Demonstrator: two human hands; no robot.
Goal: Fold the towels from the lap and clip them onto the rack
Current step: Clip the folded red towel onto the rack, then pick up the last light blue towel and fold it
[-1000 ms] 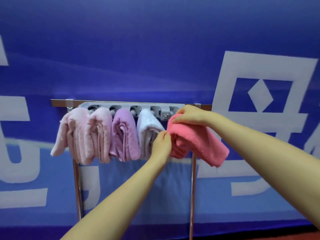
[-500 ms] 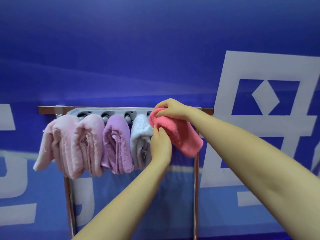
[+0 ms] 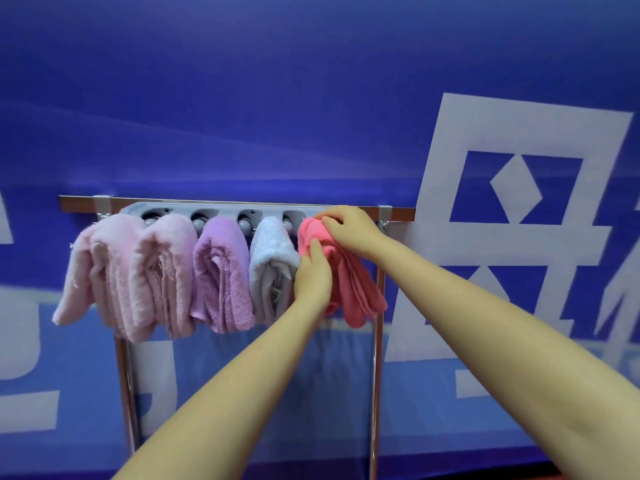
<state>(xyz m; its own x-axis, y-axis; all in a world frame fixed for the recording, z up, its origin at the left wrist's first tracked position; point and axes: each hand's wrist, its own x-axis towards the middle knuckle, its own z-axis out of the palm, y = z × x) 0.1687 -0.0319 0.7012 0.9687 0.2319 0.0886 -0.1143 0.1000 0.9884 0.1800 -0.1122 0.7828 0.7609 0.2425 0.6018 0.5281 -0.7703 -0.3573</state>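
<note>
A folded coral-pink towel (image 3: 356, 292) hangs at the right end of the grey clip strip (image 3: 221, 212) on the metal rack (image 3: 394, 211). My right hand (image 3: 349, 226) grips the towel's top fold up at the strip. My left hand (image 3: 311, 275) holds the towel's left side just below, thumb up on the cloth. Left of it hang a white towel (image 3: 272, 258), a lilac towel (image 3: 221, 271) and two pale pink towels (image 3: 166, 268) (image 3: 100, 268). The clip behind the coral towel is hidden.
The rack stands on two chrome legs (image 3: 377, 393) (image 3: 126, 393) in front of a blue banner wall with white lettering (image 3: 519, 188). A strip of red floor (image 3: 485, 476) shows at the bottom right.
Both hands have lifted the coral towel up and left to the strip's right end. It now hangs steeper, close beside the white towel, with its top bunched under my right hand.
</note>
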